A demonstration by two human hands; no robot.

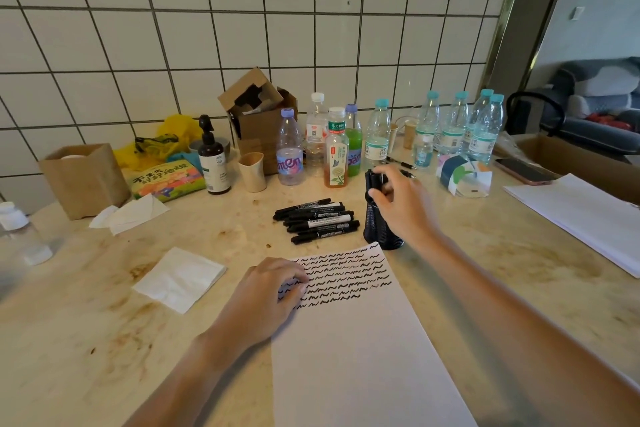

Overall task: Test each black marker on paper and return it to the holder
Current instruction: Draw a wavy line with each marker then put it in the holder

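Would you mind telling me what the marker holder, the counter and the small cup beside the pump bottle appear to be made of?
The marker holder looks like black metal mesh: fine perforations show on its wall, though plastic is possible. The counter looks like polished beige stone or imitation stone, with mottled veining, soft sheen and brownish stains. The small cup seems matte cream plastic or paper; its rim is uneven, so I cannot tell which.
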